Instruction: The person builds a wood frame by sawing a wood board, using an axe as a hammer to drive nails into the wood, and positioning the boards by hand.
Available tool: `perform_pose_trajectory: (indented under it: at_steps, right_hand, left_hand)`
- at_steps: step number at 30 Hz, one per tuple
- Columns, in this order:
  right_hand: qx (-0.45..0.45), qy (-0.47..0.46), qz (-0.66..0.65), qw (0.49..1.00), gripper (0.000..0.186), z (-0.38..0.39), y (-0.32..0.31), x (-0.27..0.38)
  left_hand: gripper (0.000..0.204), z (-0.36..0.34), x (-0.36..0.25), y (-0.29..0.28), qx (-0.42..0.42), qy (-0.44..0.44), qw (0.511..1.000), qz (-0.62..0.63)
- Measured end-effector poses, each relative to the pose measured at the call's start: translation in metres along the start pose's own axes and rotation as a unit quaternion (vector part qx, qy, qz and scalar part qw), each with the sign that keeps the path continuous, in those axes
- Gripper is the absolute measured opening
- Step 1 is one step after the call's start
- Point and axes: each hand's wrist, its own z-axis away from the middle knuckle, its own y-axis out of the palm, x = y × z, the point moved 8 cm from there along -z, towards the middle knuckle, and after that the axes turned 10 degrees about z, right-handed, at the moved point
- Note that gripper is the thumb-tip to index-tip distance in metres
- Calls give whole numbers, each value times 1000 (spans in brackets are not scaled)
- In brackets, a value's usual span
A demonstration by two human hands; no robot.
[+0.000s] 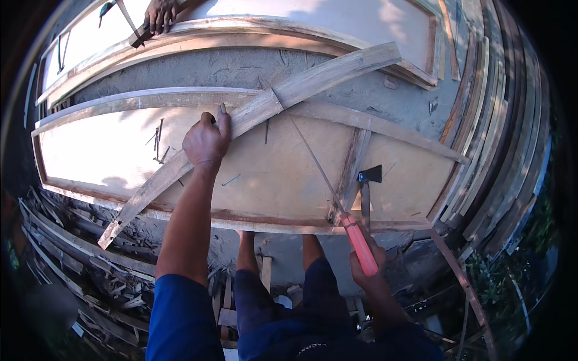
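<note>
A long, weathered wooden plank [331,73] lies slantwise across a shallow wood-framed panel [289,180], both its ends reaching past the frame. My left hand [206,143] is closed on the plank left of centre, thumb pointing up. With my right hand [368,265], I grip the red handle of a handsaw [313,157]. The saw's thin blade meets the plank's near edge and crosses it right of my left hand; its tip shows beyond the far edge. Near the saw handle rests a dark-headed hatchet [369,174]. Several nails [158,139] are scattered on the panel.
Beyond lies a second framed panel [241,30], where another person's hand [161,15] rests on a piece of wood. Long boards [481,132] are stacked at the right. Scrap wood [90,253] covers the ground at the near left.
</note>
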Motion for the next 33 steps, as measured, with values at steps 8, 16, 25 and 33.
perform_pose_trajectory:
  at_steps: [8, 16, 25, 33]
  right_hand:
    - [-53, -32, -133, 989, 59, -185, 59, 42]
    - [-46, 9, -48, 998, 54, 8, 1, 6]
    - [-75, -54, -126, 988, 60, -194, 62, 39]
    - [3, 45, -74, 996, 54, 6, 8, -9]
  left_hand:
    - [62, -1, -8, 1, -19, 17, 1000, 16]
    - [61, -1, 5, -7, -8, 1, 1000, 3]
    - [62, -1, -6, 1, -1, 11, 1000, 18]
    - [62, 0, 1, 0, 9, 0, 1000, 7]
